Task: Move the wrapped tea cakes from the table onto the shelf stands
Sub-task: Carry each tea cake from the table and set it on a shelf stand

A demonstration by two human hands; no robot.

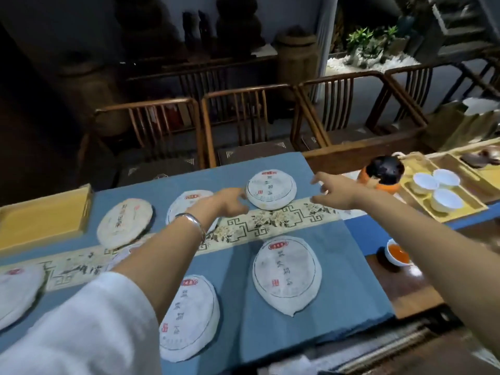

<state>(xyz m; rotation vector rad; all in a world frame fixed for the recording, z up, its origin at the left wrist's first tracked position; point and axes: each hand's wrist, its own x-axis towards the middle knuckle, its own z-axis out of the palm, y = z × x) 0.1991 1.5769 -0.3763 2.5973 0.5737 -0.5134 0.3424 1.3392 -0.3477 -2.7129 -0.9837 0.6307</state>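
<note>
nearest the camera, at the lower left, a white sleeve [81, 328] covers the left forearm, which runs up past a silver bangle [192, 221] to the left hand [230, 203]. on the blue table cloth [338, 266], going left to right, wrapped tea cakes lie flat: one cut off by the left edge [16, 290], a tan-wrapped cake [124, 226] farther back, a near cake [189, 320] partly under the forearm, a cake [189, 201] mostly hidden behind the left wrist, a large near-right cake [288, 269], and the far cake [271, 189]. the left hand's fingers touch the far cake's left edge, loosely curled and not closed on it. the right hand [335, 192] hovers just right of that cake, fingers spread apart, holding nothing. farther right stand a dark-lidded orange pot [382, 174], a tray [470, 204] of white cups, and a small cup of red tea [397, 251].
</note>
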